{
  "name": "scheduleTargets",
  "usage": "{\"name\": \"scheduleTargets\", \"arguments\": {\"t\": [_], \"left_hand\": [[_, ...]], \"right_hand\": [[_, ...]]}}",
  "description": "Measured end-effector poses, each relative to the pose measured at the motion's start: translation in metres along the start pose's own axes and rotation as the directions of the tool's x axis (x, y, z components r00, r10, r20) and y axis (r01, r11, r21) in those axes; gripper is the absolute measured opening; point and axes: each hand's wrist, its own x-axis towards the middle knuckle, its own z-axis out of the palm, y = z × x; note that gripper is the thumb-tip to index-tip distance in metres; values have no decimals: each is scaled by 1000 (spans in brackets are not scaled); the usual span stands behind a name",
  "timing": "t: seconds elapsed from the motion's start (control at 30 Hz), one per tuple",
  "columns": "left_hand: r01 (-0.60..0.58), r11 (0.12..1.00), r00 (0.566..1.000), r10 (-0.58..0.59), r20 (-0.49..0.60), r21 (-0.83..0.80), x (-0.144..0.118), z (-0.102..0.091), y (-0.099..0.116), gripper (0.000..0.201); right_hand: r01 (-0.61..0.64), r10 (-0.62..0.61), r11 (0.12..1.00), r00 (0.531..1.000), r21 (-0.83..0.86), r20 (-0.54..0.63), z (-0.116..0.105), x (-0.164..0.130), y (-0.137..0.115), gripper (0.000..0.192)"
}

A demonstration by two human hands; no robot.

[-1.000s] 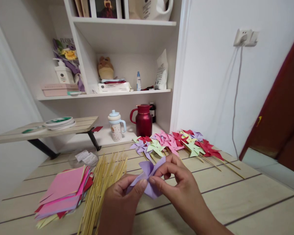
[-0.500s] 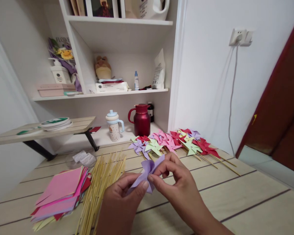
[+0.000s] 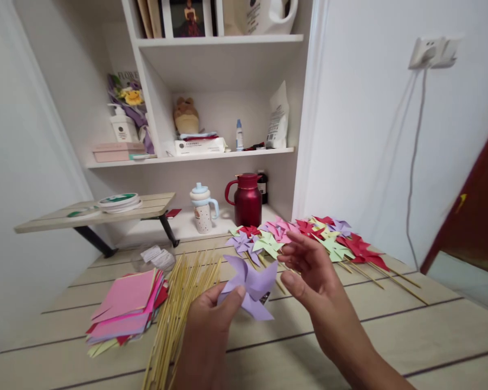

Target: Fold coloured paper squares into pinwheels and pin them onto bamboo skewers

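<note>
Above the table (image 3: 415,333), the left hand (image 3: 211,316) pinches a purple pinwheel (image 3: 253,283) (right hand (image 3: 318,286) spread, clear of its edges).

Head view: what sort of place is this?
Probably a room in a home, used for craft: white shelves hold a plush toy and a red jug, and paper pinwheels lie on the table in front.

Is a pinwheel (image 3: 250,283) of plain lilac paper, with four pointed vanes folded in toward the middle and fanned wide. Is pinched on its left side by the left hand (image 3: 212,314), thumb in front. Hangs tilted above the bench (image 3: 274,357), near but apart from the loosely spread right hand (image 3: 323,295).
</note>
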Motion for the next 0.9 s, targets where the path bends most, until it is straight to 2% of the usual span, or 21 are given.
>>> {"name": "scheduleTargets", "arguments": {"t": [0.1, 0.17, 0.23, 0.37, 0.47, 0.6, 0.67, 0.83, 0.9], "left_hand": [[42, 999, 999, -41, 29, -30, 0, -1, 3, 29], [54, 998, 997, -52, 60, -36, 2, -4, 0, 31], [38, 999, 998, -38, 57, -7, 5, -6, -3, 32], [-54, 990, 996, 63, -62, 128, 9, -6, -8, 25], [-145, 967, 982, 167, -90, 210, 6, -3, -5, 14], [-210, 940, 971, 233, -56, 269, 3, -1, -1, 7], [-214, 937, 973, 229, -22, 277, 3, -1, -2, 7], [-217, 933, 976, 206, 68, 286, 4, -3, -5, 8], [-217, 935, 976, 201, 83, 282, 4, -2, -5, 10]], "right_hand": [[-94, 79, 989, 989, 118, 126, 0, 5, 4, 73], [-136, 115, 987, 971, 91, 208, 0, 5, 5, 78], [-116, 115, 993, 964, -9, 240, 0, 4, 4, 77], [32, 21, 973, 974, -228, 228, 0, 3, -4, 64], [68, 1, 959, 970, -274, 244, 1, 3, -10, 55], [64, 24, 944, 965, -324, 262, 3, 1, -14, 48], [59, 36, 937, 964, -345, 264, 4, 0, -16, 41], [79, 32, 929, 956, -362, 292, 6, 0, -17, 9], [81, 29, 929, 957, -362, 288, 6, 0, -17, 7]]}}
